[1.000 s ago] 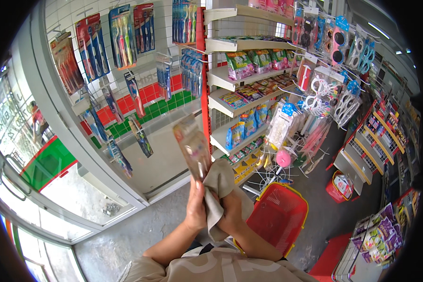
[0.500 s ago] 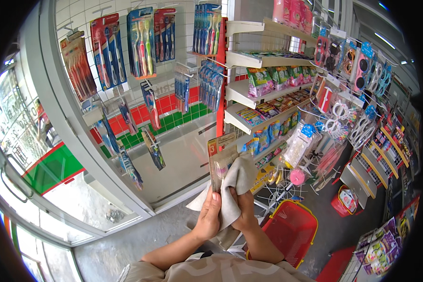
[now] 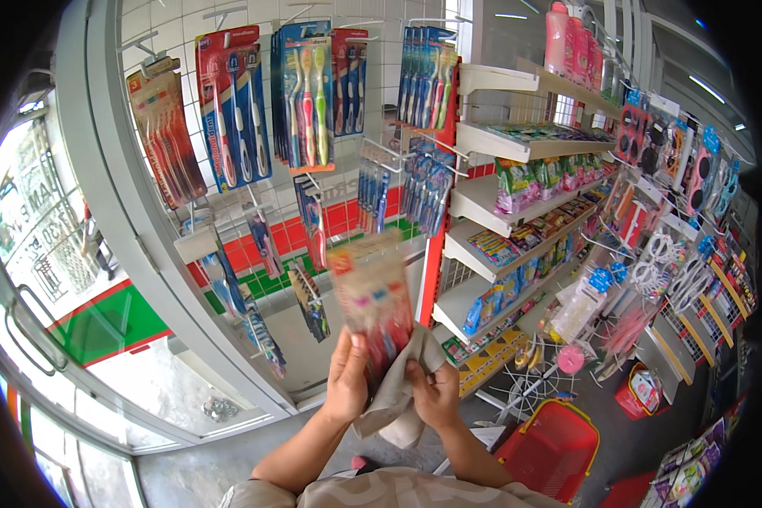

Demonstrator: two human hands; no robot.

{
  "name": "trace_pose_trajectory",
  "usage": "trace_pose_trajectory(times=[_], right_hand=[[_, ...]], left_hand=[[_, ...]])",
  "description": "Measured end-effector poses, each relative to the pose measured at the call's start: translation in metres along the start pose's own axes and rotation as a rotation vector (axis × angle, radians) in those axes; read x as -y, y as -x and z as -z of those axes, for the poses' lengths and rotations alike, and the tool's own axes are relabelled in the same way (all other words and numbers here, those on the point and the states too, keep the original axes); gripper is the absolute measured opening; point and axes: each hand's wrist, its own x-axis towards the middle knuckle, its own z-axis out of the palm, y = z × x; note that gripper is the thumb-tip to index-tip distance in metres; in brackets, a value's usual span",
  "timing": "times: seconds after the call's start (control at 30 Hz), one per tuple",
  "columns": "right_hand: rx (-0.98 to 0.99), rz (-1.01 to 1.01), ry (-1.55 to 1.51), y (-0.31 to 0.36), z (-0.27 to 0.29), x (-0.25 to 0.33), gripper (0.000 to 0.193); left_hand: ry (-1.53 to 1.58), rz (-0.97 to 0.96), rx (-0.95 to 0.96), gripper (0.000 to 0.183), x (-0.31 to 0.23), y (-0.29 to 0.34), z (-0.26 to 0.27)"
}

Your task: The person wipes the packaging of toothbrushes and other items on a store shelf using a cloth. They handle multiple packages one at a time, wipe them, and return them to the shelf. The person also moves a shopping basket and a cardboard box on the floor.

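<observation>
My left hand [image 3: 345, 381] is closed on the lower left edge of a tall toothbrush pack [image 3: 371, 288], tan on top with reddish brushes inside. The pack stands nearly upright with its front toward me, blurred by motion. A grey-beige cloth [image 3: 392, 398] is bunched in my right hand [image 3: 434, 394], with the thumb pressed on it. The cloth touches the pack's lower right side and covers its bottom end. Beyond the pack, a similar reddish toothbrush pack [image 3: 168, 140] hangs at the far left.
Blue-and-red toothbrush packs [image 3: 231, 110] and multicoloured ones [image 3: 307, 102] hang on wall hooks ahead. White shelves [image 3: 491, 229] with sachets stand to the right, beside a hanging rack of scissors [image 3: 652, 275]. A red basket [image 3: 550, 453] is on the floor at lower right. A glass door [image 3: 110, 254] stands left.
The pack has turned from edge-on to face me and shifted slightly left. The cloth has slid down to its lower end. The view has swung a little left.
</observation>
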Motion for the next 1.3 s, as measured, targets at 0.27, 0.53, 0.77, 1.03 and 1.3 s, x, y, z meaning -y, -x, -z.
trace_pose_trajectory(times=[0.27, 0.53, 0.77, 1.03, 1.3], right_hand=[[-0.02, -0.013, -0.069, -0.037, -0.036, -0.023, 0.024], [0.114, -0.17, -0.152, 0.004, -0.05, -0.053, 0.029], [0.069, -0.065, -0.03, -0.02, -0.047, -0.045, 0.021], [0.018, 0.061, 0.293, -0.056, -0.06, -0.041, 0.016], [0.623, 0.075, 0.223, -0.108, -0.077, -0.022, 0.017]], left_hand=[[-0.085, -0.05, 0.071, 0.041, -0.01, -0.013, 0.036], [0.16, -0.069, -0.032, 0.037, -0.033, -0.04, 0.065], [0.151, 0.028, 0.008, 0.046, -0.011, -0.021, 0.066], [-0.419, -0.413, -0.072, 0.076, 0.019, -0.015, 0.064], [-0.755, -0.584, -0.407, 0.064, -0.03, -0.033, 0.079]])
